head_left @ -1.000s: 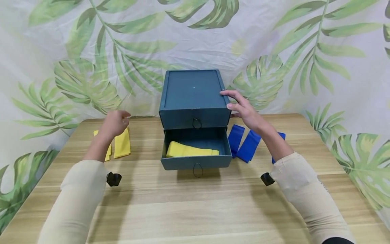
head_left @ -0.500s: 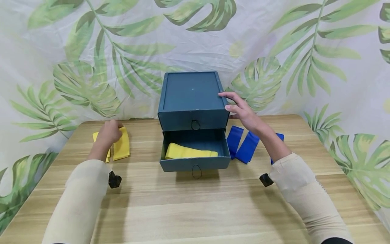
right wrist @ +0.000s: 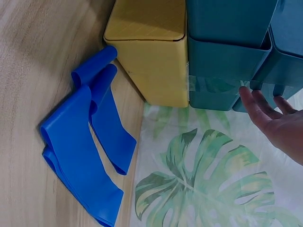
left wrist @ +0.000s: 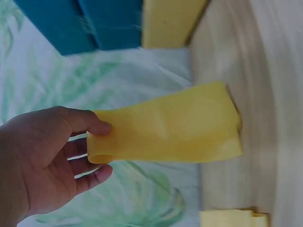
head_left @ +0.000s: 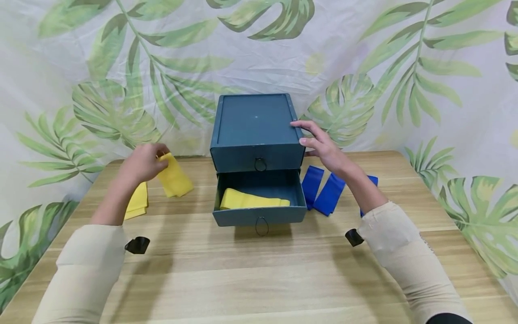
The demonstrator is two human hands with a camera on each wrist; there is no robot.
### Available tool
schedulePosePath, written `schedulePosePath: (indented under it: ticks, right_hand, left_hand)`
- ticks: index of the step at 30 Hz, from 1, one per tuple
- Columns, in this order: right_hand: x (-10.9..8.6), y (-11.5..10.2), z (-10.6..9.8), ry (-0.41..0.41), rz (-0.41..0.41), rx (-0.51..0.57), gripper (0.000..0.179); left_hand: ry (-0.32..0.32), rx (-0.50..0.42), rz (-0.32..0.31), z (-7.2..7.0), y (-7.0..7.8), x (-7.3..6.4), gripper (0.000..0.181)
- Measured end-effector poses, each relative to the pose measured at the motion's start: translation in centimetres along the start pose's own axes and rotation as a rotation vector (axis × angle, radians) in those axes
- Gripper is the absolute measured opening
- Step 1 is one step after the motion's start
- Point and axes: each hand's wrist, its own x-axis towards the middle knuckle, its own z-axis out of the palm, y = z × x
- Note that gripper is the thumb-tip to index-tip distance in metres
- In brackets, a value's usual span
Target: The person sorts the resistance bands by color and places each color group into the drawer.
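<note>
My left hand (head_left: 141, 164) pinches one end of a folded yellow resistance band (head_left: 176, 177) between thumb and fingers. In the left wrist view the band (left wrist: 170, 127) stretches away from the fingertips, its far end near the tabletop. My right hand (head_left: 323, 146) rests its fingertips on the upper right edge of a dark blue drawer unit (head_left: 259, 119), fingers spread and nearly straight. Below, the unit's lower drawer (head_left: 238, 219) is pulled out, and another folded yellow band (head_left: 255, 199) lies inside it. The upper drawer (head_left: 234, 158) is closed.
Another folded yellow band (head_left: 137, 202) lies on the wooden table (head_left: 259, 279) by my left forearm. Several folded blue bands (head_left: 329, 193) lie right of the unit, one partly behind my right forearm. Beneath the unit stands a yellow box (right wrist: 151, 66). A leaf-patterned cloth (head_left: 259, 63) hangs behind.
My left hand has reached down to the yellow bands, taken hold of one and lifted its end, shifting it slightly right. My right hand stays on the drawer unit.
</note>
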Motion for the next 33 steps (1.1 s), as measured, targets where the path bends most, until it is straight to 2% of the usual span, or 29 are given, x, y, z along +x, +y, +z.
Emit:
schedulePosePath:
  ticks: [8, 11, 17, 23, 29, 33]
  right_hand:
    - [0.1, 0.0, -0.1, -0.01, 0.0, 0.019, 0.056]
    - [0.1, 0.0, -0.1, -0.01, 0.003, 0.017, 0.057]
    - [0.1, -0.1, -0.1, -0.007, 0.005, 0.014, 0.056]
    - [0.0, -0.1, -0.1, -0.008, 0.006, 0.015, 0.056]
    - [0.0, -0.1, 0.0, -0.008, 0.003, 0.015, 0.056]
    - [0.0, -0.1, 0.0, -0.009, 0.003, 0.016, 0.056]
  left_hand:
    - [0.132, -0.19, 0.174, -1.8, 3.9, -1.4, 0.029]
    - [0.14, -0.229, 0.237, -2.6, 5.3, -2.0, 0.024]
    - [0.132, -0.279, 0.263, -4.0, 7.9, -3.5, 0.006]
    - [0.211, -0.365, 0.279, -4.9, 10.2, -4.8, 0.009]
    - [0.283, -0.522, 0.338, -5.3, 11.9, -5.7, 0.011]
    - [0.284, -0.695, 0.398, -5.4, 13.0, -6.2, 0.02]
